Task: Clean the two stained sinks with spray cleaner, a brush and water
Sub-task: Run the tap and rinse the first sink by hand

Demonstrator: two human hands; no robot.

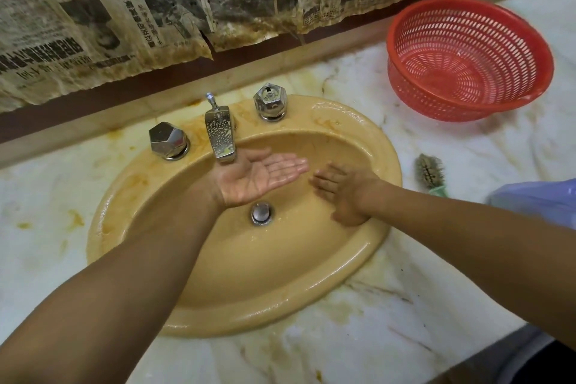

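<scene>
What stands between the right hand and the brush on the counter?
Nothing visible does. The right hand is inside the sink, and the brush lies on the counter just past the sink's right rim; only that low rim is between them.

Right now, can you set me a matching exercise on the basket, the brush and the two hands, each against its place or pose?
1 basket
2 brush
3 left hand
4 right hand

A palm down in the sink
B red, at the back of the counter
C palm up under the spout
D lying by the sink's right rim

Pairs: 1-B, 2-D, 3-C, 4-A
</scene>
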